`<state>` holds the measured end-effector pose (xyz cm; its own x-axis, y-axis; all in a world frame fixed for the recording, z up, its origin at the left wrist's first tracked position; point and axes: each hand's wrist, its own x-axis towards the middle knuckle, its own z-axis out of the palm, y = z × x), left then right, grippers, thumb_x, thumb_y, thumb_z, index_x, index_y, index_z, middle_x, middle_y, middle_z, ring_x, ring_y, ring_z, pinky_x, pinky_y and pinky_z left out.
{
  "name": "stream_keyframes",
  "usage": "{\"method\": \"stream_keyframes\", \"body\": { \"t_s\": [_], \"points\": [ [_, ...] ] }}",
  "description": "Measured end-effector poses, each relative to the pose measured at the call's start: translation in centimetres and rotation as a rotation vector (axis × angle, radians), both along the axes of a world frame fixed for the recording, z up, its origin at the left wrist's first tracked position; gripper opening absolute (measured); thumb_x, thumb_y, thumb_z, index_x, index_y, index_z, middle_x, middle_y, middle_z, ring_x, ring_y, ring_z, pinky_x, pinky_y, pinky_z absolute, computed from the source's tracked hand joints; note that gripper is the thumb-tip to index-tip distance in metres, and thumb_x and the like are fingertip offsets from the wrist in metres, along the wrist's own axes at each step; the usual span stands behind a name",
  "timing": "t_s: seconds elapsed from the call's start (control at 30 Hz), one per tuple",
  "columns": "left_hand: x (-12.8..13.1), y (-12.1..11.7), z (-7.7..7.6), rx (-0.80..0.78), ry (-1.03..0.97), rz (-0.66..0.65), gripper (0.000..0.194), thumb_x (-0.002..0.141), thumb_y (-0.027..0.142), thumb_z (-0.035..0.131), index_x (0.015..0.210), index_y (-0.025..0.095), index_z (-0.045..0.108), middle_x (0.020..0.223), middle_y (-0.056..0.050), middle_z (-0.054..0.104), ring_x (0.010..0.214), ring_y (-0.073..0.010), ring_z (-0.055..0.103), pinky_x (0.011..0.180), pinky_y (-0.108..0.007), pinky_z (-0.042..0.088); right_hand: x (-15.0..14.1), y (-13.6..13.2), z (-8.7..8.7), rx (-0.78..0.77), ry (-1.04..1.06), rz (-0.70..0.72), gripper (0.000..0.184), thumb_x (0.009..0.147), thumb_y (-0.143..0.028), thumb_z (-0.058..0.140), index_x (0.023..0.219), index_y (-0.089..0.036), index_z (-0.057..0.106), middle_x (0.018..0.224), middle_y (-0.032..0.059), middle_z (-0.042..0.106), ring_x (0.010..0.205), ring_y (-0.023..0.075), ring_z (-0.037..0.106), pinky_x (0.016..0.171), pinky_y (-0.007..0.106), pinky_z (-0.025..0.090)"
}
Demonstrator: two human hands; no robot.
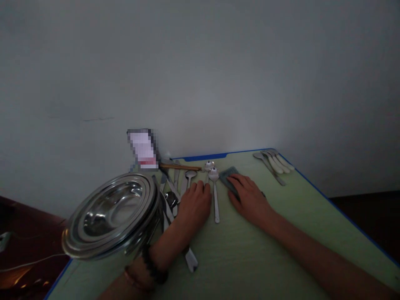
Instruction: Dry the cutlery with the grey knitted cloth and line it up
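My left hand (195, 204) is low over the cutlery with its fingers curled and pressed together. Handles of a spoon (190, 174) and another spoon (209, 165) run toward its fingertips, and whatever they grip is hidden. A shiny spoon (214, 191) lies between my two hands, bowl toward the wall. My right hand (250, 200) is closed on a folded grey-green cloth (229, 172), pressing it on the table. Beside and under my left forearm lie several knives and other metal cutlery (170, 200), partly covered by my arm.
Stacked metal bowls or plates (146, 187) stand on the left of the light green table (250, 258). Behind them a blurred phone (143, 148) leans near the wall. Chopsticks (181, 167) lie at the back. Several white-handled utensils (278, 161) and a metal one lie far right.
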<state>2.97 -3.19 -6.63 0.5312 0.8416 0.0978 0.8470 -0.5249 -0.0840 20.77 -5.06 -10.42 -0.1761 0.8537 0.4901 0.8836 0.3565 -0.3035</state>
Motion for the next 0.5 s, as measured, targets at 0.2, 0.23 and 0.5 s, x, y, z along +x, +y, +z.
{"method": "stream_keyframes", "body": {
  "t_s": [0.2, 0.23, 0.5],
  "points": [
    [0.7, -0.5, 0.2, -0.033, -0.035, -0.043, 0.031, 0.094, 0.036, 0.034, 0.111, 0.017, 0.051, 0.106, -0.009, 0.057, 0.098, -0.0235, 0.054, 0.087, -0.037, 0.044, 1.2, 1.1, 0.1, 0.002, 0.341, 0.010, 0.031, 0.088, -0.016, 0.036, 0.112, -0.019, 0.056, 0.112, 0.0108, 0.061, 0.105, 0.0224, 0.056, 0.094, 0.043, 0.044],
    [0.8, -0.5, 0.2, -0.045, -0.034, -0.041, 0.032, 0.093, 0.038, 0.034, 0.106, 0.016, 0.053, 0.103, -0.009, 0.059, 0.096, -0.0239, 0.055, 0.085, -0.037, 0.045, 1.5, 1.2, 0.2, 0.003, 0.362, -0.002, 0.031, 0.089, -0.016, 0.033, 0.111, -0.020, 0.055, 0.109, 0.0096, 0.063, 0.101, 0.0207, 0.059, 0.091, 0.040, 0.046],
    [0.8, 0.1, 0.6, -0.149, 0.047, 0.102, 0.028, 0.088, 0.030, 0.034, 0.089, 0.014, 0.058, 0.085, -0.012, 0.068, 0.074, -0.0289, 0.066, 0.064, -0.040, 0.048, 1.7, 1.4, 0.5, 0.032, 0.445, -0.069, 0.019, 0.089, -0.025, 0.041, 0.100, -0.018, 0.055, 0.098, 0.0099, 0.062, 0.091, 0.0199, 0.059, 0.081, 0.035, 0.049]
  ]
}}
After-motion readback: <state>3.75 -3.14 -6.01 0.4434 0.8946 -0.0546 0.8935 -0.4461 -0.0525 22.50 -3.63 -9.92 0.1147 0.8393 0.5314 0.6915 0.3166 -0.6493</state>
